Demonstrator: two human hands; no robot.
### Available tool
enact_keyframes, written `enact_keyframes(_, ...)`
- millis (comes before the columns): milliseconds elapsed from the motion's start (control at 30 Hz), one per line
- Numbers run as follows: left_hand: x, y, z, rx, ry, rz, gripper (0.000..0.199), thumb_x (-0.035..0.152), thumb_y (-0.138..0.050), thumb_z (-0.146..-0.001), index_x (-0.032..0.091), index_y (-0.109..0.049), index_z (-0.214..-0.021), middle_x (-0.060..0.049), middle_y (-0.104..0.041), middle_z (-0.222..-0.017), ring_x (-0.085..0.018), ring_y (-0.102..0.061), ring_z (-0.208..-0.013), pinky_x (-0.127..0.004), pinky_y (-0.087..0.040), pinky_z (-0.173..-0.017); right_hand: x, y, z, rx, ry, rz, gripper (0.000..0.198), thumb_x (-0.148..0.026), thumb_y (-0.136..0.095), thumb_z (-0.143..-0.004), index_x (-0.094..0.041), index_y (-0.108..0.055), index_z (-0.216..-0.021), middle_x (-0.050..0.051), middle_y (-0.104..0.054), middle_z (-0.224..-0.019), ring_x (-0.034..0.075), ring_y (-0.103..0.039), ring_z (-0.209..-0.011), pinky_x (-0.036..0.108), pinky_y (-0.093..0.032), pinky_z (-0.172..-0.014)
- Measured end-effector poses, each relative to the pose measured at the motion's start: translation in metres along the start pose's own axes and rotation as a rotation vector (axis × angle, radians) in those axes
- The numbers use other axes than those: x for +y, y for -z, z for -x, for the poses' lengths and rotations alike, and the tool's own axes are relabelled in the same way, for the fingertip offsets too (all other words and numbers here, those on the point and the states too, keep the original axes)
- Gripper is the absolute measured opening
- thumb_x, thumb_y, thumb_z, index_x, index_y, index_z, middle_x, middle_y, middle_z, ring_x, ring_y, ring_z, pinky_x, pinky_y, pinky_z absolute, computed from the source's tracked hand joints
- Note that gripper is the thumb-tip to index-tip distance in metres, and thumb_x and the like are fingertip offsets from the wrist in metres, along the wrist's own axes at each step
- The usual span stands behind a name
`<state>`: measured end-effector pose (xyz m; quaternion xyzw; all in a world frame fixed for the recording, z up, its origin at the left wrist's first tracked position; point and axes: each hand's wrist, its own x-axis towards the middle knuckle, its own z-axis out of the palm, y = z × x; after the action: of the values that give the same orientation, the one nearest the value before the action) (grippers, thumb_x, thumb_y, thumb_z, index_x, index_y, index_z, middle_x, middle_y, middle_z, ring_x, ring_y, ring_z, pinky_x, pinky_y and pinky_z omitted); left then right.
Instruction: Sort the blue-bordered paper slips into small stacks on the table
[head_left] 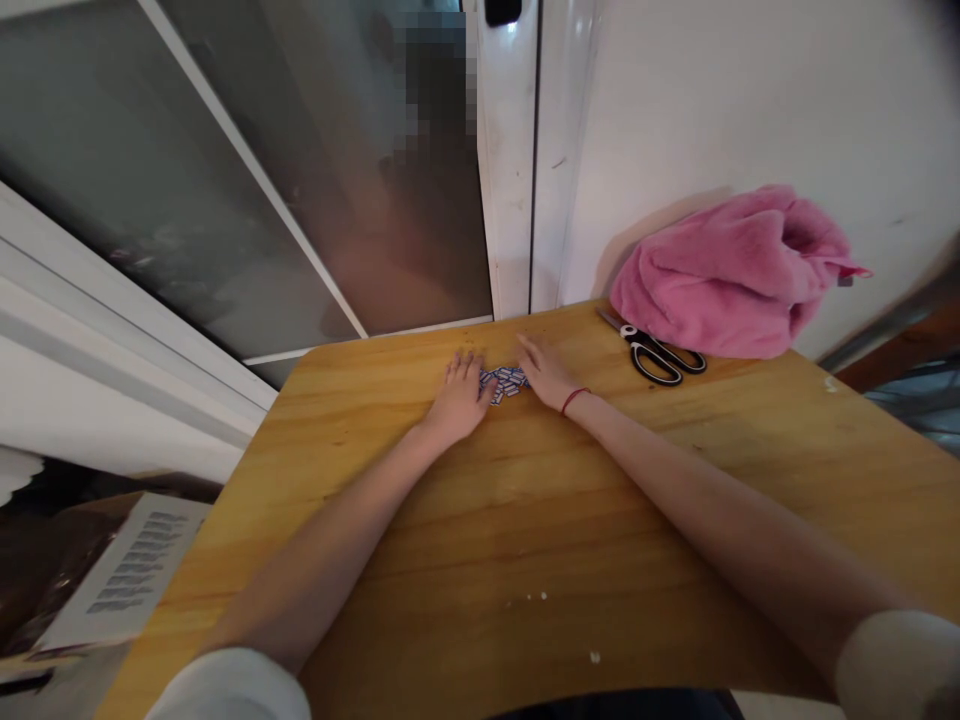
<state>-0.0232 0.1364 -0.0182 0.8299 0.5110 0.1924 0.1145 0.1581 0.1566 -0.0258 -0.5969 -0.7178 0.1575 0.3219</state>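
Note:
A small heap of blue-and-white pieces (508, 382), too small to make out in kind, lies on the wooden table (480, 520) near its far edge. My left hand (463, 393) rests palm down at the heap's left side, fingers stretched forward and the thumb touching the pieces. On the other side, my right hand (544, 372) lies with fingers extended, its inner edge against the heap. A red string bracelet (574, 400) circles my right wrist. Neither hand grips anything that shows. Some pieces may be hidden under the palms.
Black-handled scissors (660, 358) lie to the right, beside a bunched pink plush cloth (739, 275) against the wall. A glass sliding door (360, 200) with a blurred reflection borders the table's far side. A printed cardboard box (131, 575) stands low at left. White crumbs dot the near tabletop.

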Motion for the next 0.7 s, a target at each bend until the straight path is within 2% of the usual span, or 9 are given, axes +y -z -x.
enact_keyframes(67,0.005,-0.006,0.003,-0.104,0.012,-0.026,0.066,0.046,-0.039,-0.093,0.005,-0.028,-0.144,-0.023,-0.022,-0.154,-0.034,-0.009,-0.146,-0.05,-0.011,-0.118,-0.009,-0.01,0.003,-0.147,-0.015,-0.088,0.063,-0.045,-0.034,-0.094,-0.005,-0.04,-0.142,0.019,-0.038,-0.148,0.03,-0.024,-0.143,0.047,-0.013,-0.118)
enact_keyframes(133,0.007,-0.006,0.005,-0.192,-0.006,-0.025,0.079,0.053,-0.041,-0.09,0.003,-0.019,-0.147,-0.024,-0.012,-0.156,-0.033,-0.002,-0.146,-0.048,-0.007,-0.119,-0.018,-0.018,0.007,-0.217,-0.007,-0.27,0.067,-0.053,-0.031,-0.094,-0.011,-0.036,-0.145,0.014,-0.034,-0.151,0.026,-0.022,-0.144,0.044,-0.014,-0.119)
enact_keyframes(200,0.007,-0.003,0.006,-0.23,-0.011,0.021,0.09,0.059,-0.044,-0.086,0.004,-0.011,-0.149,-0.024,-0.007,-0.156,-0.033,-0.001,-0.146,-0.047,-0.008,-0.119,-0.023,-0.021,0.009,-0.194,-0.016,-0.487,0.067,-0.058,-0.024,-0.094,-0.018,-0.034,-0.146,0.008,-0.033,-0.153,0.021,-0.026,-0.143,0.04,-0.019,-0.118)
enact_keyframes(300,0.006,0.001,0.007,-0.178,0.017,0.101,0.1,0.065,-0.046,-0.083,0.008,0.0,-0.15,-0.022,-0.002,-0.157,-0.032,0.0,-0.146,-0.047,-0.011,-0.118,-0.019,-0.019,0.007,-0.023,-0.079,-0.644,0.066,-0.06,-0.022,-0.093,-0.019,-0.04,-0.142,0.008,-0.038,-0.15,0.017,-0.033,-0.14,0.036,-0.021,-0.118)
enact_keyframes(367,0.005,-0.001,0.006,-0.115,0.029,0.097,0.098,0.065,-0.047,-0.083,0.011,-0.001,-0.15,-0.021,-0.004,-0.158,-0.031,-0.001,-0.146,-0.048,-0.011,-0.118,-0.015,-0.017,0.004,0.064,-0.121,-0.667,0.062,-0.056,-0.025,-0.094,-0.018,-0.043,-0.14,0.009,-0.038,-0.15,0.017,-0.033,-0.14,0.035,-0.019,-0.118)
enact_keyframes(433,0.006,-0.007,0.005,-0.089,0.016,0.059,0.096,0.064,-0.049,-0.083,0.01,-0.006,-0.15,-0.022,-0.008,-0.157,-0.032,-0.003,-0.146,-0.049,-0.009,-0.118,-0.015,-0.018,0.0,0.055,-0.169,-0.752,0.053,-0.047,-0.03,-0.095,-0.02,-0.044,-0.138,0.007,-0.039,-0.149,0.017,-0.032,-0.14,0.036,-0.021,-0.118)
enact_keyframes(567,0.007,-0.017,-0.001,-0.116,-0.08,0.12,0.089,0.057,-0.053,-0.083,0.008,-0.016,-0.148,-0.023,-0.017,-0.156,-0.032,-0.012,-0.146,-0.047,-0.014,-0.118,-0.025,-0.03,-0.004,-0.05,-0.316,-0.992,0.045,-0.032,-0.032,-0.092,-0.024,-0.045,-0.135,0.008,-0.059,-0.129,0.017,-0.054,-0.122,0.036,-0.043,-0.104)
enact_keyframes(633,0.003,-0.015,-0.003,-0.067,-0.092,0.199,0.083,0.053,-0.054,-0.083,0.011,-0.021,-0.147,-0.021,-0.023,-0.154,-0.031,-0.016,-0.145,-0.046,-0.018,-0.117,-0.025,-0.031,-0.006,-0.003,-0.379,-1.062,0.041,-0.028,-0.035,-0.089,-0.024,-0.049,-0.128,0.007,-0.063,-0.122,0.015,-0.058,-0.114,0.033,-0.046,-0.099)
enact_keyframes(700,-0.001,-0.01,-0.003,0.015,-0.075,0.207,0.077,0.049,-0.055,-0.085,0.012,-0.025,-0.146,-0.019,-0.026,-0.153,-0.03,-0.015,-0.145,-0.046,-0.017,-0.117,-0.019,-0.025,-0.008,0.091,-0.413,-1.104,0.037,-0.027,-0.038,-0.086,-0.023,-0.051,-0.121,0.007,-0.06,-0.126,0.013,-0.056,-0.116,0.03,-0.045,-0.099)
